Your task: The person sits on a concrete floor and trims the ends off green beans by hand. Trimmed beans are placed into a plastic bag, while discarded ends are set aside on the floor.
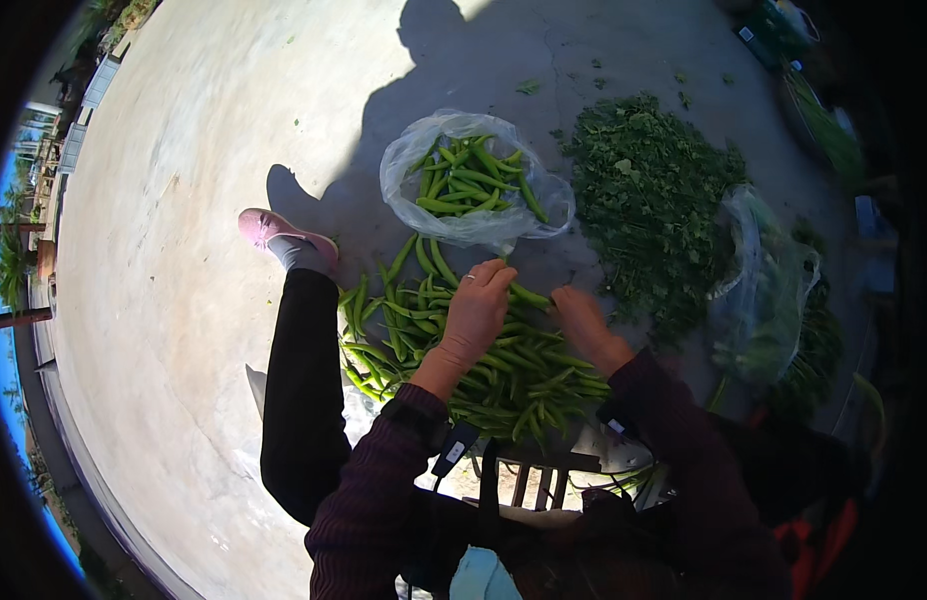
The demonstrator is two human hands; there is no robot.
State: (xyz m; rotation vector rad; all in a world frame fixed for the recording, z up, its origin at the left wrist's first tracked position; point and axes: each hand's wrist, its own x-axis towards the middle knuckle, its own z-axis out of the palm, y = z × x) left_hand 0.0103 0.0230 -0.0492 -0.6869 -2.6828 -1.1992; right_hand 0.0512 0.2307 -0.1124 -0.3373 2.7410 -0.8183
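Observation:
A long green chili pepper (529,297) spans the gap between my two hands, above the heap. My left hand (476,306), with a ring on one finger, has its fingertips closed at the pepper's left end. The fingers of my right hand (583,322) pinch its right end. Beneath both hands spreads a loose heap of green chili peppers (520,367) on the ground. Just beyond the heap, a clear plastic bag (403,180) stands with its mouth wide, and several green peppers (471,176) lie inside it.
To the right lies a big pile of leafy greens (651,187), with another plastic bag (763,285) beside it holding greens. Scattered leaves (529,87) dot the concrete floor (193,247). My outstretched leg ends in a pink shoe (283,232) left of the heap.

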